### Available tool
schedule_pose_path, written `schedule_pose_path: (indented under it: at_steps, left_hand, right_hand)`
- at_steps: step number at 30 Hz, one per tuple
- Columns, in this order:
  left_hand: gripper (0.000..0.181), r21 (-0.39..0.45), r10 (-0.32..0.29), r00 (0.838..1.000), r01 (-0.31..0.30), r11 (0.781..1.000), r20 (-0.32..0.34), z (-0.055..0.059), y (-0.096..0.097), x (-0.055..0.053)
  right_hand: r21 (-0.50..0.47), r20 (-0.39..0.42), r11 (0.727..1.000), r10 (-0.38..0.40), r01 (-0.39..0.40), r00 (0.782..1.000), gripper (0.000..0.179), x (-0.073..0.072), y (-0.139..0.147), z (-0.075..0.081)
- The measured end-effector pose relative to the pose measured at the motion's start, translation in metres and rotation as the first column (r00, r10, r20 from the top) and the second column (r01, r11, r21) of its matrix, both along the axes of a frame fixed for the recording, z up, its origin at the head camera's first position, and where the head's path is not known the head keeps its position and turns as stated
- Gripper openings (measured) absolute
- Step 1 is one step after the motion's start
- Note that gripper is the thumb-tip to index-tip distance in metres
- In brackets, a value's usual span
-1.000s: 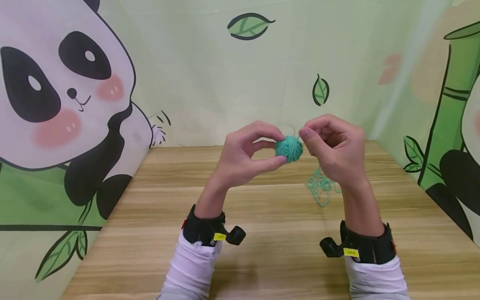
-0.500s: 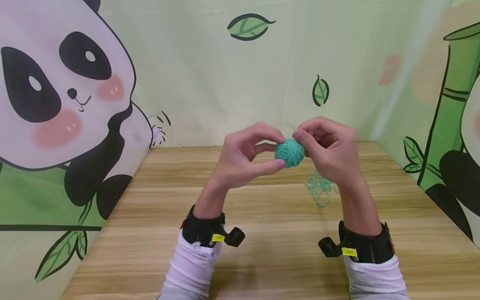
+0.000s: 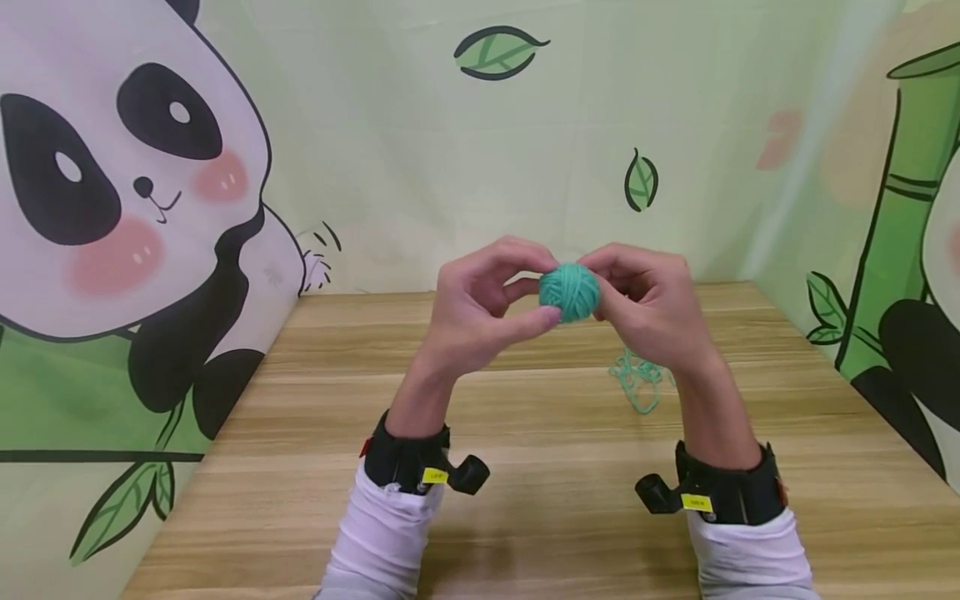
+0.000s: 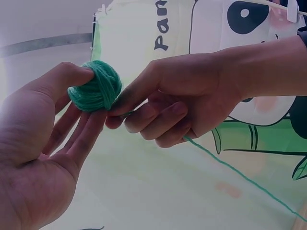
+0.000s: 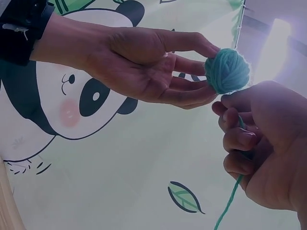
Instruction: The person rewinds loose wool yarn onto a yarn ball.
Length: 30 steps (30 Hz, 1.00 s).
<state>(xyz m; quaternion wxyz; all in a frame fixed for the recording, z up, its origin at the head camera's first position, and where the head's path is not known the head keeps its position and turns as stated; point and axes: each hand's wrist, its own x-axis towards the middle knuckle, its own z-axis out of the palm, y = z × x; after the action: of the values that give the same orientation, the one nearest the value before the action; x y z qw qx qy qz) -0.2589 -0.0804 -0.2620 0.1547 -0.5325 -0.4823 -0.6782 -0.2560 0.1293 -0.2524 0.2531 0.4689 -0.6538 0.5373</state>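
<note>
A small ball of teal yarn is held up over the table between both hands. My left hand grips it from the left, thumb low and fingertips along the top. Close against its right side, my right hand pinches the yarn strand, which runs through the curled fingers and trails down out of the right wrist view. In the left wrist view the same strand slants away to the lower right. A loose tangle of teal yarn lies on the table below the right hand.
The wood-grain table extends under both forearms. Behind it and at the sides hangs a pale green cloth backdrop printed with pandas, leaves and bamboo. Black straps with small cameras sit on both wrists.
My right hand has moved left and slightly down, from just off the ball to close against it. The ball has shifted a little left and turned in my left fingers.
</note>
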Motion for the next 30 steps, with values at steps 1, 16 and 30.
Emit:
schedule_pose_path:
  at_steps: [1, 16, 30]
  left_hand:
    - [0.040, 0.004, -0.003, 1.000, 0.003, 1.000, 0.001, 0.000, 0.000, 0.000]
    - [0.042, 0.074, 0.186, 0.981, -0.182, 0.981, -0.058, 0.004, 0.001, -0.002]
    - [0.043, -0.087, 0.234, 0.967, -0.242, 0.966, -0.098, 0.017, -0.001, 0.016]
  right_hand:
    - [0.015, 0.002, 1.000, -0.006, 0.006, 1.000, 0.014, 0.000, 0.000, -0.001]
    - [0.158, -0.001, 0.987, -0.034, 0.034, 0.999, 0.028, -0.001, -0.004, -0.003]
    - [0.150, -0.031, 0.986, -0.068, 0.072, 0.997, 0.025, 0.016, -0.009, 0.011]
